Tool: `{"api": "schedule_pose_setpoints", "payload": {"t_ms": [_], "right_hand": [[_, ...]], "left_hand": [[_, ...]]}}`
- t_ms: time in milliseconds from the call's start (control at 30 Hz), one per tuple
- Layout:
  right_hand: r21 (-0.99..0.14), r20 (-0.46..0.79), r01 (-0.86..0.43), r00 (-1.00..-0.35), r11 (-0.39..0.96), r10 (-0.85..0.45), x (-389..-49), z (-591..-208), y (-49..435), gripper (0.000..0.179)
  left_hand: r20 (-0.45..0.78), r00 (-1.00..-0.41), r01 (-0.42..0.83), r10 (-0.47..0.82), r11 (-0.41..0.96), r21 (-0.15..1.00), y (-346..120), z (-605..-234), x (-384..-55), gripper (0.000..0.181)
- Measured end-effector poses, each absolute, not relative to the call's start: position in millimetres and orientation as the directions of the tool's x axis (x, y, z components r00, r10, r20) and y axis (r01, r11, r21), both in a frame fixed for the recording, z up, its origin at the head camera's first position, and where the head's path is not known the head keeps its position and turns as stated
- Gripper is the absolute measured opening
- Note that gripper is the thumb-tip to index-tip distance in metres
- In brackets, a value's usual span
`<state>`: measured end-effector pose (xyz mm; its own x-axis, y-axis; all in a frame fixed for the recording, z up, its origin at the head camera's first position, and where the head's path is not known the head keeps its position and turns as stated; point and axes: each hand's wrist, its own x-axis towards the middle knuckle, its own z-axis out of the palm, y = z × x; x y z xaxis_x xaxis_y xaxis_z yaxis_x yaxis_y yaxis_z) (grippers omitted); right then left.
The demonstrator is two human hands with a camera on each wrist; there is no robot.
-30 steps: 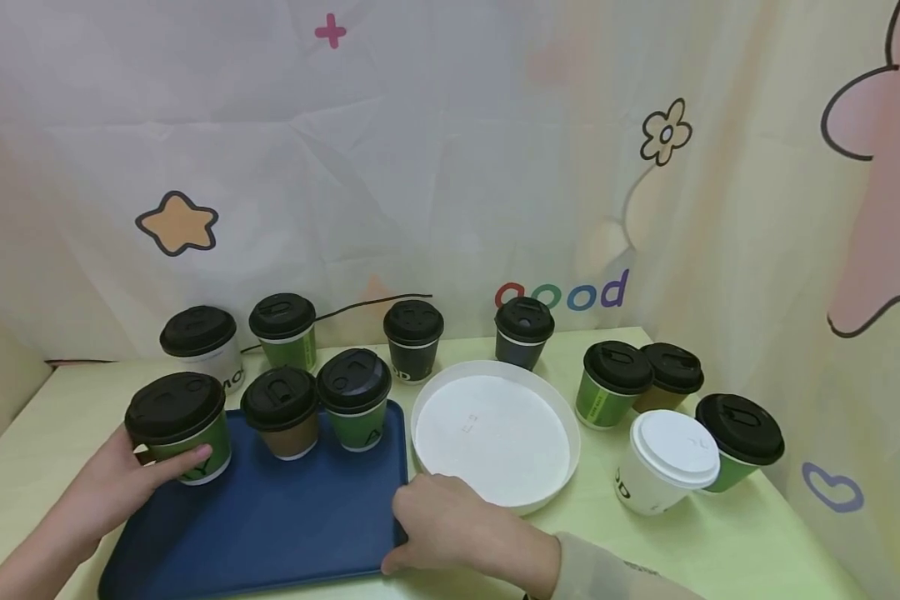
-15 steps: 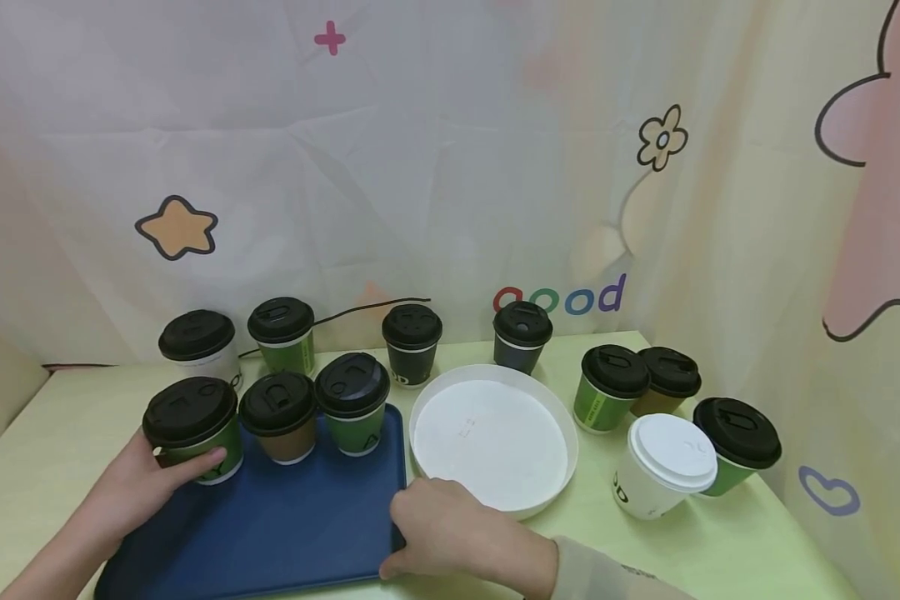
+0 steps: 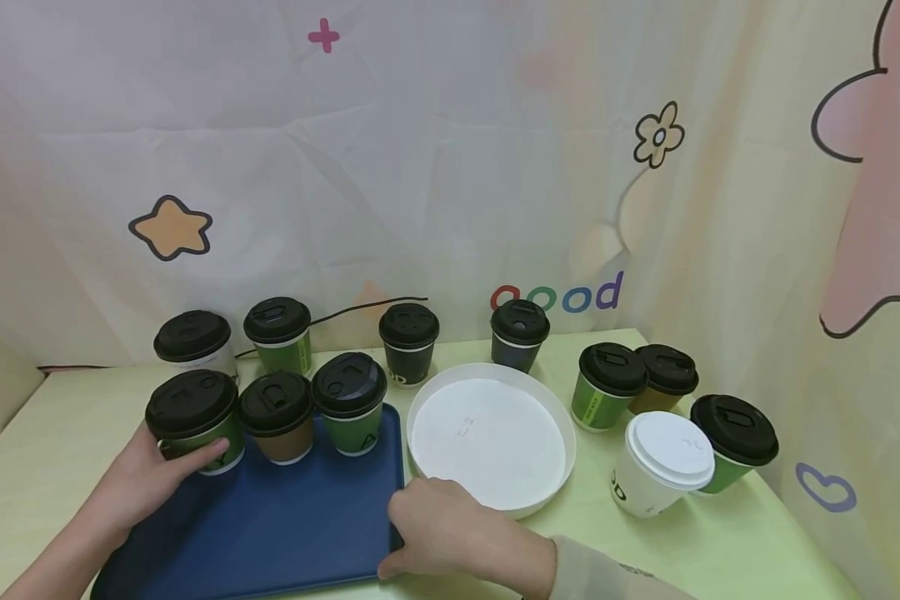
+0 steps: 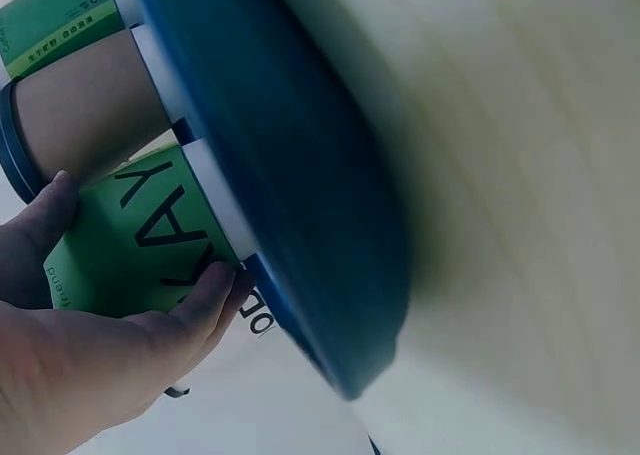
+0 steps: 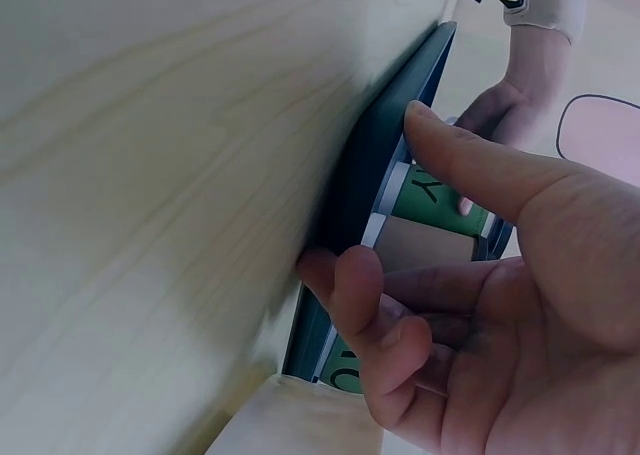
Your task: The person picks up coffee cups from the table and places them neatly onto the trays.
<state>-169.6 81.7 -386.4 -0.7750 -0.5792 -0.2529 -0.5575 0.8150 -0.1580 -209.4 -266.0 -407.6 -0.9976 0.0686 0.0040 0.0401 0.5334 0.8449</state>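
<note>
1 green paper cup (image 3: 195,410), likely light, crushable, best held mid-wall: left hand (image 3: 147,482) wraps it; right hand (image 3: 450,527) grips blue tray (image 3: 285,525).

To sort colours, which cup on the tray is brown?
The middle cup, between the green cup in the left hand and the other green cup.
</note>
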Motion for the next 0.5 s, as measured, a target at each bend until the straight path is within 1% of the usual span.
{"api": "schedule_pose_setpoints", "payload": {"t_ms": [333, 500], "right_hand": [[-0.156, -0.256, -0.551, -0.779, 0.820, -0.572, -169.5, -385.8, 81.4, 0.042], [-0.164, -0.265, -0.544, -0.779, 0.823, -0.568, -169.6, -386.1, 81.0, 0.042]], "left_hand": [[-0.014, -0.999, 0.011, 0.041, 0.543, 0.840, -265.5, -407.7, -211.0, 0.106], [0.017, -0.999, 0.037, 0.043, 0.541, 0.840, -264.8, -409.0, -208.6, 0.103]]}}
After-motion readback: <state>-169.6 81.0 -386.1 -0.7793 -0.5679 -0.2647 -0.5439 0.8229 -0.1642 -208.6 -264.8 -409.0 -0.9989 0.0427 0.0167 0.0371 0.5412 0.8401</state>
